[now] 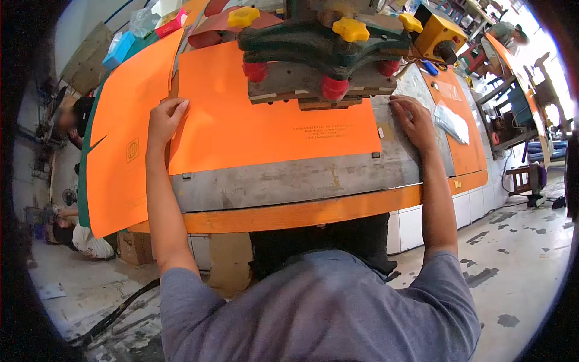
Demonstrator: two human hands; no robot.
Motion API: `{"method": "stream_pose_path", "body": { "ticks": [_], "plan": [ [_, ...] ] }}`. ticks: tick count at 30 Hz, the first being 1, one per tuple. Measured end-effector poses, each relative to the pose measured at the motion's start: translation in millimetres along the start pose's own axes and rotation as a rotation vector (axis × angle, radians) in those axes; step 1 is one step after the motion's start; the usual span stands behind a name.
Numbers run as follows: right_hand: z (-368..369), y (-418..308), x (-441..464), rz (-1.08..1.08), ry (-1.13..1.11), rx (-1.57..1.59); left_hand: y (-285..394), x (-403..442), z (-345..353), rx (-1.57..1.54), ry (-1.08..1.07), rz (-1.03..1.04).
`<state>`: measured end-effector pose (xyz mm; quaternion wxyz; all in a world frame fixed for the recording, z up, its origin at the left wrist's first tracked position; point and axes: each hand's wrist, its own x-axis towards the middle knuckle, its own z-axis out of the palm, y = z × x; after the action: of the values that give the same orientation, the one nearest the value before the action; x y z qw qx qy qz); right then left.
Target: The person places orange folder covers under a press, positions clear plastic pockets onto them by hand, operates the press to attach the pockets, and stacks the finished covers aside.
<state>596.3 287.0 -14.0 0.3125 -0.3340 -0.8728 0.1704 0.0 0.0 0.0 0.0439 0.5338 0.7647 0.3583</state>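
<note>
A printed orange sheet lies on a grey metal plate, with small dark lines of text near its right end. My left hand is at the sheet's left edge, thumb over the border and fingers curled in, closed on it. To the right of the sheet, my right hand rests on the metal, fingers apart and slightly bent, holding nothing. Over the sheet's far part hangs a dark green press head with yellow knobs and red feet; it hides that part of the sheet.
Another orange sheet, bearing an emblem, lies left of my arm. A yellow control box sits beside the press. Clear plastic packets are on the right. The table has an orange front edge. Other people are in the background.
</note>
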Motion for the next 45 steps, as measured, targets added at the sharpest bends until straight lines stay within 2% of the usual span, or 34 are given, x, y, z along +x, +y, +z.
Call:
{"method": "stream_pose_path", "body": {
  "ticks": [2, 3, 9, 11, 15, 20, 24, 29, 32, 45],
  "plan": [
    [3.1, 0.3, -0.8, -0.013, 0.008, 0.021, 3.2, -1.0, 5.7, -0.026, 0.000, -0.053],
    [7.6, -2.1, -0.4, -0.014, 0.019, 0.036, 0.2, 6.6, -9.4, 0.004, -0.007, -0.037],
    [-0.5, -6.5, 0.5, 0.019, 0.002, 0.029, -3.3, 3.9, 1.3, -0.035, 0.009, -0.054],
    [-2.2, -10.9, 0.7, 0.092, 0.019, 0.084, -4.9, 4.1, 1.2, -0.058, -0.010, -0.053],
    [-3.4, -2.9, 2.4, 0.075, 0.024, 0.052, -5.6, 5.0, 1.8, -0.102, 0.003, -0.060],
    [-5.4, -12.6, 1.7, 0.189, 0.026, 0.106, -3.4, 4.9, -0.6, -0.076, 0.012, -0.062],
    [-5.1, -10.3, 2.1, 0.163, 0.044, 0.080, 1.4, 4.8, -0.7, -0.087, -0.012, -0.098],
    [-2.3, -2.0, 1.7, 0.178, 0.033, 0.107, 6.4, 4.2, 2.7, -0.254, -0.008, -0.118],
    [-3.8, -9.1, 2.3, 0.208, 0.040, 0.118, 20.8, 1.7, -1.6, -0.172, -0.015, -0.099],
    [-1.7, 3.8, -2.5, 0.198, 0.073, 0.068, 9.0, 3.4, 0.9, -0.149, -0.013, -0.102]
  ]
}}
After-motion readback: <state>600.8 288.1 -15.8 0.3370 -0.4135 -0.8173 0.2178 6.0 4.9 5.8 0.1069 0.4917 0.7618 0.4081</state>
